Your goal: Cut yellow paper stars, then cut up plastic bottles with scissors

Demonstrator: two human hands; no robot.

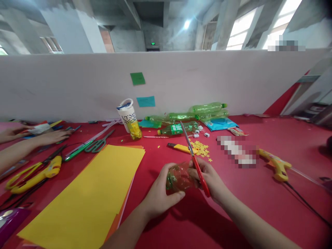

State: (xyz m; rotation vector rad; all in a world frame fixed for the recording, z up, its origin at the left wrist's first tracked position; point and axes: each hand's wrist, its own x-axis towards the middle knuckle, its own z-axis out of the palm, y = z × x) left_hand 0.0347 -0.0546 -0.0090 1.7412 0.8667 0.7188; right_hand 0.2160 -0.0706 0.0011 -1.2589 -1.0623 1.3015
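Fingers (169,167) of the left hand (158,199) curled over the far side of a plastic bottle piece (179,178), thumb stretched along its near side, clasping the left end. Fingers of the right hand (213,178) closed around the red handle of a pair of scissors (199,171) and set close against the bottle piece's right end; exact contact there partly hidden. Bottle piece thus between the two hands, low over the red tabletop (285,138); impossible to tell whether touching it. Short, rounded and see-through, lying roughly sideways, greenish and darker at the left end, reddish across the middle, with bright glints and uneven ridges over the thin wall. Scissors slanting up and to the left, handle crossing in front of the right fingers, blades pointing away beyond the bottle piece. Just past the bottle piece, a yellow utility knife (181,148), with small yellow stars (202,149) scattered beside it. Farther back, green bottles (207,108) on their sides near the white partition (90,79). Left of the left hand, a yellow sheet (90,193); well to the right, a yellow glue gun (277,164).
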